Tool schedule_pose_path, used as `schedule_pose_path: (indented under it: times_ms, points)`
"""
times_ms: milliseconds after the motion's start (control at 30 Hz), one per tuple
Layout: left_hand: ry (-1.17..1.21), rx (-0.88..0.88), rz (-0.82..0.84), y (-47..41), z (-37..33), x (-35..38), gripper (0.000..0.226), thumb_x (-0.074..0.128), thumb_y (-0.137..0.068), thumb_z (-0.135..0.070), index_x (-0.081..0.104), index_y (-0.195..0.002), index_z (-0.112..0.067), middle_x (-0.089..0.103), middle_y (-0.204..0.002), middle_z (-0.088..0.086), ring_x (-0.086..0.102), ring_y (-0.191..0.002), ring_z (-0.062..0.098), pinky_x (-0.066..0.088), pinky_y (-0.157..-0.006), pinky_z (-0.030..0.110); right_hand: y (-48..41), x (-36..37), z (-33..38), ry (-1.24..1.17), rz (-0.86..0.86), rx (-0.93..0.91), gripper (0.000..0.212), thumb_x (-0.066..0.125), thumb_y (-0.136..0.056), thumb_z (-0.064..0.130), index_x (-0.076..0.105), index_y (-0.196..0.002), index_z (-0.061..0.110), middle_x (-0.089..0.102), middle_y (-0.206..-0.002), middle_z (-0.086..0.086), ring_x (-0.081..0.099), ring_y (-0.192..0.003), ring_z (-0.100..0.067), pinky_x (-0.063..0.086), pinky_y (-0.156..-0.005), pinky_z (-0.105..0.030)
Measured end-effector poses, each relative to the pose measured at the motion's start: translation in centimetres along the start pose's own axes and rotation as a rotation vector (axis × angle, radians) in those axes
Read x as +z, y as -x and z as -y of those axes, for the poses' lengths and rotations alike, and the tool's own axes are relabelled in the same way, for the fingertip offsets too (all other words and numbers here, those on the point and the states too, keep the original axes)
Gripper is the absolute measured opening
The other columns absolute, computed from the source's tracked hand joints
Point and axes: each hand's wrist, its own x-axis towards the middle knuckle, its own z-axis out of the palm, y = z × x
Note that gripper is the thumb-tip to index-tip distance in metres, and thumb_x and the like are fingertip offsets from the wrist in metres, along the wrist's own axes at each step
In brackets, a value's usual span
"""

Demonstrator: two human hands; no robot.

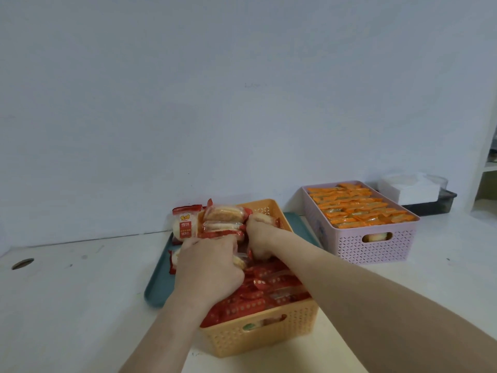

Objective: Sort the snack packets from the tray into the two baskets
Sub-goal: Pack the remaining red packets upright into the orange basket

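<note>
Several red packets (223,219) sit clasped in curled fingers of left hand (207,262) and right hand (259,235); best lowered level into the orange basket (269,343).

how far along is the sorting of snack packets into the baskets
Looks nearly done. The pink basket is packed with orange packets; the orange basket holds rows of red packets. The left hand and right hand grip a bundle over it. Left: seating that bundle; the visible teal tray looks almost bare.
</note>
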Motion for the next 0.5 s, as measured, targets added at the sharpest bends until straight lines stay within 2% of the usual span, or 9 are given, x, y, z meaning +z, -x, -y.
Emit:
schedule_pose_path:
  times_ms: [33,133,200,333,400,467,500]
  points:
    - [0.0,-0.002,0.005,0.0,0.0,-0.1,0.012,0.051,-0.077,-0.03,0.053,-0.088,-0.033,0.055,-0.074,-0.014,0.046,-0.071,0.011,0.028,-0.081,0.031,0.2,-0.2,0.0,-0.033,-0.044,-0.005,0.05,0.065,-0.081,0.006,0.043,-0.126,-0.001,0.054,-0.088,-0.012,0.058,-0.093,-0.026,0.052,-0.084,-0.034]
    - [-0.014,-0.005,0.036,0.0,-0.1,-0.3,0.017,0.05,-0.075,-0.03,0.057,-0.09,-0.034,0.052,-0.074,-0.014,0.056,-0.085,0.013,0.032,-0.092,0.033,0.8,-1.3,-0.1,-0.113,-0.182,-0.06,0.039,0.059,-0.081,0.007,0.047,-0.118,0.007,0.061,-0.108,-0.013,0.06,-0.103,-0.03,0.049,-0.077,-0.031]
    - [-0.01,-0.023,0.053,0.0,-0.1,-0.4,0.02,0.049,-0.075,-0.029,0.063,-0.088,-0.033,0.048,-0.068,-0.015,0.054,-0.084,0.012,0.032,-0.097,0.034,1.1,-2.0,-0.3,-0.085,-0.251,-0.097,0.035,0.057,-0.08,0.009,0.049,-0.114,0.01,0.062,-0.111,-0.011,0.059,-0.105,-0.031,0.047,-0.077,-0.03]
    - [-0.022,-0.042,0.064,-0.1,0.0,-0.1,0.021,0.049,-0.074,-0.03,0.066,-0.086,-0.031,0.051,-0.069,-0.014,0.043,-0.075,0.011,0.032,-0.097,0.035,2.1,-3.9,-1.0,-0.037,-0.357,-0.141,0.052,0.059,-0.08,0.01,0.049,-0.131,0.013,0.058,-0.128,-0.008,0.053,-0.116,-0.028,0.047,-0.089,-0.033]
    - [-0.021,-0.036,0.058,-0.2,0.2,0.0,0.017,0.048,-0.076,-0.031,0.064,-0.082,-0.03,0.05,-0.067,-0.014,0.041,-0.073,0.01,0.033,-0.095,0.035,3.2,-4.9,-1.4,-0.073,-0.35,-0.162,0.06,0.056,-0.083,0.008,0.041,-0.14,0.017,0.055,-0.132,-0.006,0.053,-0.117,-0.026,0.046,-0.083,-0.031]
    - [-0.005,-0.033,0.054,-0.3,0.2,0.1,0.014,0.048,-0.077,-0.033,0.061,-0.08,-0.03,0.05,-0.066,-0.015,0.043,-0.072,0.009,0.034,-0.095,0.035,4.1,-5.6,-2.0,-0.138,-0.317,-0.167,0.064,0.056,-0.083,0.006,0.038,-0.143,0.021,0.06,-0.12,-0.003,0.056,-0.102,-0.022,0.041,-0.067,-0.024]
    - [0.005,-0.034,0.055,-0.3,0.2,0.1,0.013,0.048,-0.078,-0.034,0.06,-0.08,-0.031,0.051,-0.067,-0.015,0.044,-0.072,0.009,0.035,-0.096,0.036,4.5,-5.7,-2.3,-0.172,-0.302,-0.168,0.064,0.057,-0.083,0.005,0.039,-0.142,0.023,0.06,-0.103,0.003,0.054,-0.089,-0.019,0.038,-0.059,-0.02]
